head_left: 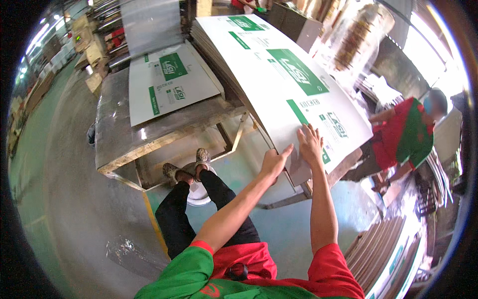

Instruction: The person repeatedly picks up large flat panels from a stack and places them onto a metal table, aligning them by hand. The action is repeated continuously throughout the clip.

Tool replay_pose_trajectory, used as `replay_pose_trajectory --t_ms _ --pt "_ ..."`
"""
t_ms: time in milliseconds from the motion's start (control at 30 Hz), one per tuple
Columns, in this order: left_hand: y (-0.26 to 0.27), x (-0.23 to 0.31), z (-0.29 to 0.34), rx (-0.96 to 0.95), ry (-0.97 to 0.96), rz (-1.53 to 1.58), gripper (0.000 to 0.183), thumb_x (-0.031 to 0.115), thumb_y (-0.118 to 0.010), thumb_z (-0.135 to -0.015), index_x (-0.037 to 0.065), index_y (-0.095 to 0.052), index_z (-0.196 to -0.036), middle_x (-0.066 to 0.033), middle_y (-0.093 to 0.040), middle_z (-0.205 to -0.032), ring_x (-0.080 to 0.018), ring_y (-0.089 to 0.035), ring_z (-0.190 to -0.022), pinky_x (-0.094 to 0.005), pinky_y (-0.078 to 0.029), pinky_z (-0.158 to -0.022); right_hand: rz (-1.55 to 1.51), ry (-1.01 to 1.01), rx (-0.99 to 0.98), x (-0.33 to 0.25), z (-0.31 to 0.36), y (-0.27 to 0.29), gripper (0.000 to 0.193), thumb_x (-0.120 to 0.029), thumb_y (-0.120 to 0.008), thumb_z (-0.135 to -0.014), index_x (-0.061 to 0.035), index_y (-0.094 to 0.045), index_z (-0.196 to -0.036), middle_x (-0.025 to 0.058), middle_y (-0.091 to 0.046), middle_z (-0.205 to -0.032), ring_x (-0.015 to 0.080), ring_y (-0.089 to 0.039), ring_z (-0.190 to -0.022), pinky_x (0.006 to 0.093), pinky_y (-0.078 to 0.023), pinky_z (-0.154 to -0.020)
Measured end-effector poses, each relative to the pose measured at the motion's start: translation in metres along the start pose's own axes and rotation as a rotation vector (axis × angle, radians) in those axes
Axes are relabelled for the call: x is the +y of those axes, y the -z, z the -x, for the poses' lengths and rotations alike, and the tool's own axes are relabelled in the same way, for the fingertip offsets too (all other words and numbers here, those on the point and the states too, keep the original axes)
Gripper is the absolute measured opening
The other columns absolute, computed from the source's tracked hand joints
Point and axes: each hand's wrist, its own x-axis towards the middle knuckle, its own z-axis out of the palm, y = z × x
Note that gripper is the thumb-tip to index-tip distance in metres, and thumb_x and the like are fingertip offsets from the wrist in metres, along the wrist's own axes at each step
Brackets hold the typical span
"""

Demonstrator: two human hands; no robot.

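A tall stack of white cardboard sheets [279, 74] with green printed patches lies tilted in front of me. My left hand [275, 160] grips the near edge of the top sheet, thumb on top. My right hand [310, 144] presses flat on that sheet, fingers spread. One separate white and green sheet [169, 84] lies flat on a metal table [124, 139] to the left. My legs and feet rest on a white stool [199, 194] below.
A person in a red and green shirt [403, 134] stands at the right beside the stack. More stacked sheets [388, 254] lie at the lower right. Green and grey floor [59, 189] spreads to the left, with piled goods along the far wall.
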Motion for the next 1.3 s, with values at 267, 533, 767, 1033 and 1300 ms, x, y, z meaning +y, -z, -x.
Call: replay_pose_trajectory --t_ms 267,533,767,1033,1300 --pt "0.005 0.108 0.067 0.317 -0.276 0.142 0.031 0.027 -0.062 -0.084 -0.004 -0.067 -0.087 -0.0115 -0.067 -0.076 -0.0214 -0.065 -0.066 -0.0374 -0.05 -0.058 -0.077 -0.187 0.922 0.139 0.022 0.164 0.05 -0.04 -0.066 -0.09 0.002 -0.059 -0.117 0.0226 -0.061 -0.117 0.0366 -0.056 -0.111 0.0459 -0.04 -0.102" --pt "0.209 0.03 0.35 0.521 -0.15 0.104 0.02 0.021 -0.067 -0.087 0.002 -0.068 -0.095 -0.001 -0.064 -0.08 -0.0095 -0.058 -0.072 -0.0262 -0.043 -0.063 -0.708 -0.251 0.552 0.072 0.209 0.109 0.044 -0.021 -0.064 -0.09 0.0095 -0.061 -0.121 0.0217 -0.065 -0.113 0.0271 -0.061 -0.102 0.0368 -0.047 -0.092" --pt "0.28 -0.073 0.495 0.719 0.123 0.276 0.031 0.023 -0.064 -0.092 -0.001 -0.064 -0.112 -0.0102 -0.068 -0.099 -0.0216 -0.066 -0.087 -0.0348 -0.052 -0.078 -0.845 -0.243 -0.251 0.004 0.268 0.068 0.035 -0.02 -0.068 -0.086 0.0046 -0.062 -0.109 0.0073 -0.062 -0.074 0.013 -0.052 -0.048 0.0269 -0.036 -0.038" --pt "0.284 -0.183 0.508 0.864 0.262 0.287 0.042 0.023 -0.063 -0.094 -0.003 -0.056 -0.126 -0.0111 -0.066 -0.109 -0.0241 -0.063 -0.099 -0.0394 -0.05 -0.088 -0.726 -0.268 -0.44 0.029 0.283 -0.042 0.024 -0.02 -0.063 -0.092 -0.0007 -0.05 -0.1 0.0126 -0.063 -0.079 0.0165 -0.054 -0.057 0.0311 -0.044 -0.052" --pt "0.221 -0.118 0.517 0.793 0.085 0.051 0.071 0.02 -0.063 -0.093 -0.003 -0.028 -0.15 -0.0172 -0.047 -0.141 -0.0271 -0.049 -0.127 -0.0385 -0.037 -0.108 -0.668 -0.345 -0.388 0.058 0.297 -0.021 0.037 -0.017 -0.055 -0.098 -0.0019 -0.057 -0.132 0.0136 -0.067 -0.097 0.0179 -0.06 -0.086 0.0309 -0.048 -0.077"
